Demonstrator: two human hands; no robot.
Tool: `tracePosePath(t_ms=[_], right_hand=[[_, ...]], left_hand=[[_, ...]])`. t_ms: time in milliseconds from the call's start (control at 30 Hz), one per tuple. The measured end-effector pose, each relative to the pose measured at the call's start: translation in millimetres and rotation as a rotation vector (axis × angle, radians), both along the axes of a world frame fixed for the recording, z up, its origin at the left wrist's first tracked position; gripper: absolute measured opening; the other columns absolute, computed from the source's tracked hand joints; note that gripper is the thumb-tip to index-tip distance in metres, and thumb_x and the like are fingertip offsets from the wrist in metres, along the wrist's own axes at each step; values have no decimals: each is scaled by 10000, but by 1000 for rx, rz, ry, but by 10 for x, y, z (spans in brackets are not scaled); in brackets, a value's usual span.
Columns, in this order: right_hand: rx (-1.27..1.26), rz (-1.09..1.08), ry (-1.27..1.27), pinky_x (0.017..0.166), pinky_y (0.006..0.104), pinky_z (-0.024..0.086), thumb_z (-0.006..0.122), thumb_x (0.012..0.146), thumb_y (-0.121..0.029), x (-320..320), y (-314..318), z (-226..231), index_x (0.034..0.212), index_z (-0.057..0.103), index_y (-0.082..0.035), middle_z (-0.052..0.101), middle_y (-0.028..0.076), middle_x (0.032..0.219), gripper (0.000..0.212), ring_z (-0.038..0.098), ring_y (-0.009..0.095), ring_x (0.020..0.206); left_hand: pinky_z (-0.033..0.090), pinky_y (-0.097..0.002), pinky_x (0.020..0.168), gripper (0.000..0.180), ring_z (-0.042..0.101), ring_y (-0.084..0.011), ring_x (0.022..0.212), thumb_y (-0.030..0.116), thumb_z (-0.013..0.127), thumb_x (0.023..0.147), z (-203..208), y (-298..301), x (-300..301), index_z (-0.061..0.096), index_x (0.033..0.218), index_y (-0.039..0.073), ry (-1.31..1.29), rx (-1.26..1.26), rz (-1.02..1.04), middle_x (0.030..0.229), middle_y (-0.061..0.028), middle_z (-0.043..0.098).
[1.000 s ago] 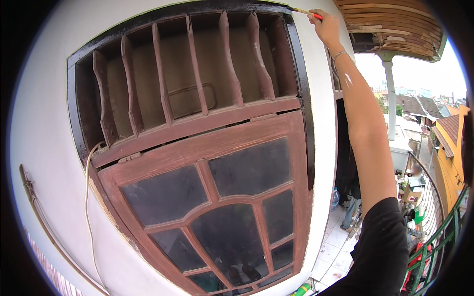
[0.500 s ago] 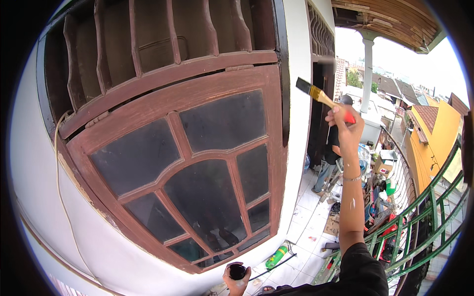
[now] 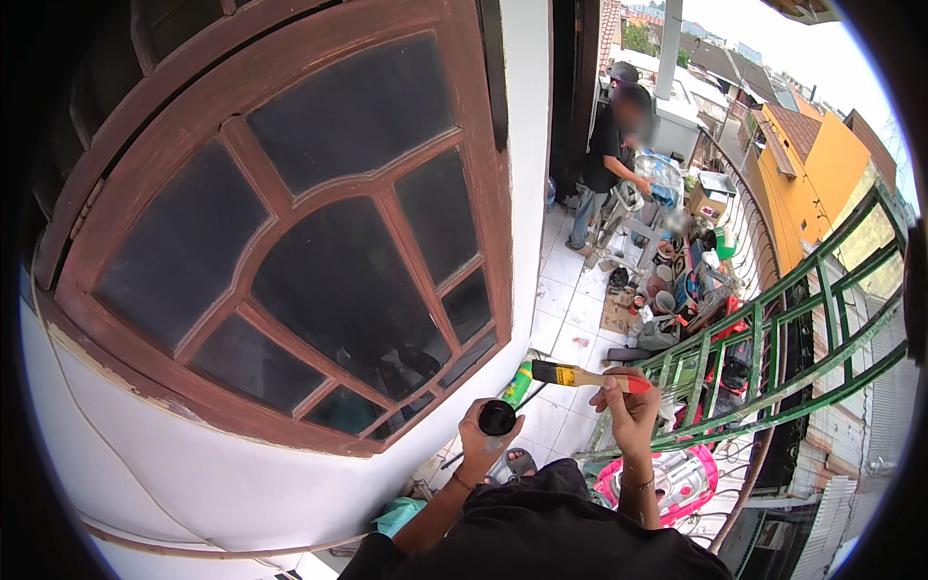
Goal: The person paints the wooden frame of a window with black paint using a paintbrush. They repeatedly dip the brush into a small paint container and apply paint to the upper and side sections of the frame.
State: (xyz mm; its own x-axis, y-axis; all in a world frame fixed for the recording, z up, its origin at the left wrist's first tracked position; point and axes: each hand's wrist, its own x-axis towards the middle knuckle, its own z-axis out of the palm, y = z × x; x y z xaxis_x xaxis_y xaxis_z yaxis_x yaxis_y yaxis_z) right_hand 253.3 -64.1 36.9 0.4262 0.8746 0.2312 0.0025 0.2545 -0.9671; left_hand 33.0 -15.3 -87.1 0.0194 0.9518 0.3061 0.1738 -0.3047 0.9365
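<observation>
My left hand is wrapped round a small cup of dark paint, its open top facing up. In my right hand is a flat paintbrush, gripped by its wooden handle with a red end. The dark bristles point left, above and to the right of the cup, apart from it. Left of both hands is a brown wooden window with several dark glass panes. A strip of its outer frame along the right side is black.
A person in dark clothes stands farther along the white-tiled balcony, beside piled buckets and boxes. Green metal railing curves along the right. A green bottle lies on the floor below the brush. A pink-and-white object sits near my right forearm.
My right hand has come down from the upper right with the paintbrush, close to the cup. The view has tilted downward, and the other person is now more fully seen.
</observation>
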Motion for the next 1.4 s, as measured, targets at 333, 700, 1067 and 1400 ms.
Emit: tracePosePath(t_ms=[333, 700, 1067, 1400], right_hand=[[19, 44, -644, 657, 331, 554, 754, 875, -68, -313, -256, 303, 986, 737, -8, 757, 141, 876, 128, 729, 269, 700], [49, 110, -786, 555, 288, 507, 768, 864, -54, -427, -194, 287, 1001, 725, -10, 730, 112, 815, 151, 675, 188, 591], [22, 109, -849, 469, 315, 457, 750, 908, -106, -609, -84, 251, 960, 690, -44, 684, 86, 675, 101, 607, 189, 454], [0, 145, -763, 499, 267, 457, 748, 899, -84, -593, -10, 128, 954, 680, -56, 692, 31, 718, 92, 596, 131, 480]], left_hand=[[569, -352, 837, 549, 704, -275, 923, 58, 924, 665, 206, 100, 191, 636, 1128, -3, -29, 23, -153, 1032, -124, 687], [556, -380, 834, 533, 686, -321, 944, 26, 898, 621, 206, -28, 166, 655, 1095, 41, 39, 113, -107, 1038, -128, 669], [548, -392, 869, 542, 675, -345, 980, 2, 880, 613, 135, -84, 76, 656, 1105, 34, 58, 116, 9, 1066, -148, 672], [554, -381, 846, 537, 686, -329, 946, -4, 887, 632, 124, -62, 69, 645, 1111, 18, 59, 100, 20, 1036, -139, 677]])
